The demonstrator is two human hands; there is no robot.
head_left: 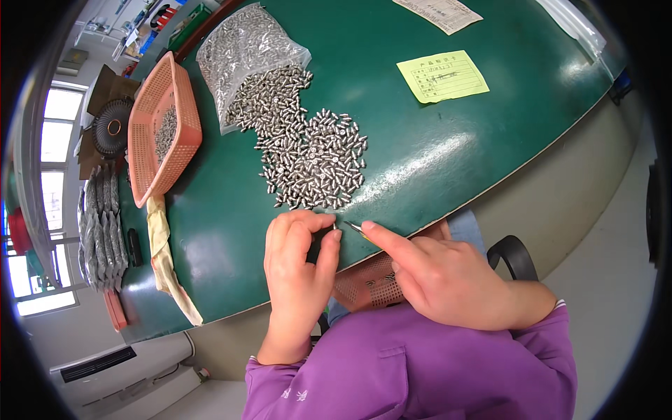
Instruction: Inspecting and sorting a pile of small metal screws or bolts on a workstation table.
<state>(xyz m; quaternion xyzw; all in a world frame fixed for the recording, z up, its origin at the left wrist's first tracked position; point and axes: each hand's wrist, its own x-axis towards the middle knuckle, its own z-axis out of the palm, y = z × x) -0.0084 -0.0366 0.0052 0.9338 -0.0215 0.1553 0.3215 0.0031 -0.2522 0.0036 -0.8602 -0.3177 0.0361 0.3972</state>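
My left hand [297, 260] is at the near side of the green table, thumb and forefinger pinched on a small silvery metal part [335, 225]. From the right, my right hand [448, 280] grips a thin pointed metal tool [355, 227], its forefinger stretched along it. The tool's dark tip points at the small part, with a little gap between them. Just beyond my hands lies a spread pile of small bullet-shaped metal parts [315, 161]. It runs back to the mouth of a clear plastic bag [245, 45] full of similar parts.
A pink perforated basket [185, 115] with small metal parts stands at the left. Another pink basket [360, 287] sits below the table edge, partly hidden by my hands. A cream cloth strip [162, 255], yellow card [444, 77] and printed paper [441, 12] lie on the green table [490, 133].
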